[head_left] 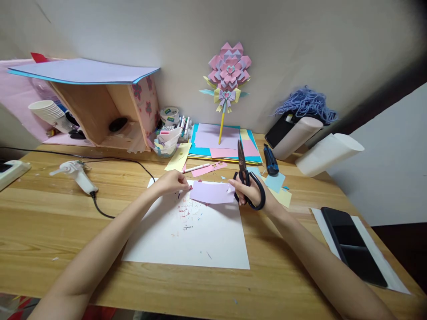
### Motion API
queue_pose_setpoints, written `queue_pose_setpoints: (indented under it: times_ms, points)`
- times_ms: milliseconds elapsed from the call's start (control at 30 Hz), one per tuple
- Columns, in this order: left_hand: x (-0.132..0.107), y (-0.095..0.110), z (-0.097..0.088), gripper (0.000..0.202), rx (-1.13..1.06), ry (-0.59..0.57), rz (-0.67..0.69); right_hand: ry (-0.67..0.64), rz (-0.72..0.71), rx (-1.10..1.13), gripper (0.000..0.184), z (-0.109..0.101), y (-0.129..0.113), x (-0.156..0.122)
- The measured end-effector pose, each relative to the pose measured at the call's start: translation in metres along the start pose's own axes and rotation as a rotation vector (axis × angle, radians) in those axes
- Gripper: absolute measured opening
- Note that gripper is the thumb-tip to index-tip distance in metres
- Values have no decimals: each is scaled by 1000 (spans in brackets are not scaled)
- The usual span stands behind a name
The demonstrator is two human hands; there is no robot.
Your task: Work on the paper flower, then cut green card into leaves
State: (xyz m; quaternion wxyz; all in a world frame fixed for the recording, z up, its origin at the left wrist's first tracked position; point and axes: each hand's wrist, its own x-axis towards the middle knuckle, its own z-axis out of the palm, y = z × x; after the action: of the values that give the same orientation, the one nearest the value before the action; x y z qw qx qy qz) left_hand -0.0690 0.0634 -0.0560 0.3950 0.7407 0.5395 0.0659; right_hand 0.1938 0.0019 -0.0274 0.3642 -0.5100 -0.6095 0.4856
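Clock directions are taken from the lilac strip, with 12 o'clock directly away from the person. The lilac strip (212,192) is smooth, thin paper, rectangular and slightly bowed; it lies over the 12 o'clock end of a flat white sheet (187,249), which is speckled with coloured marks. A small, irregular pale spot shows near its 3 o'clock end. Its long axis runs from 9 to 3 o'clock.

Left hand (174,182): at the strip's 9 o'clock end, fingers pinching a small red piece (191,188). Right hand (247,190): at the 3 o'clock end, fingers closed around the scissors (243,171). The scissors have dark metal blades and black looped handles; the blades point to 12 o'clock, tilted slightly toward 11.

At 11 o'clock lies a slim white marker (196,169); at 2 o'clock, a blue-and-black utility knife (271,161); at 9 o'clock, a white plastic glue gun (80,178). The bench (66,235) has a wood-grain surface.
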Motion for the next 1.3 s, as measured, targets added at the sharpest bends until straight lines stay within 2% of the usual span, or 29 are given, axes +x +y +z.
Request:
queue_pose_setpoints:
  times_ms: [100,233,333,467,533,633,733,867,967,1033,1133,1300]
  points:
    - [-4,5,-2,23,83,80,-26,61,41,-205,38,-6,7,3]
    - [-7,8,-10,17,122,147,-39,123,89,-504,37,-2,19,6]
    - [-4,5,-10,18,96,160,13,74,134,-673,39,5,23,5]
    - [0,0,-3,21,6,63,35,-14,134,-743,32,11,21,4]
    - [2,-2,0,21,-20,52,22,-57,151,-769,28,10,18,5]
    - [2,-3,1,19,-19,47,19,-153,189,-787,23,-1,15,5]
    - [-1,0,0,20,20,67,4,-188,199,-811,15,-24,17,3]
    - [-7,8,0,14,104,128,1,14,301,-1000,13,-65,29,-3]
    - [-9,11,1,13,141,127,16,211,424,-1139,18,-85,40,-9]
    - [-8,11,1,13,146,112,23,308,462,-1197,19,-89,45,-11]
    - [-6,7,0,15,139,89,55,369,463,-1213,18,-85,51,-12]
    - [-4,6,-1,14,42,91,104,434,347,-1201,15,-74,55,-11]
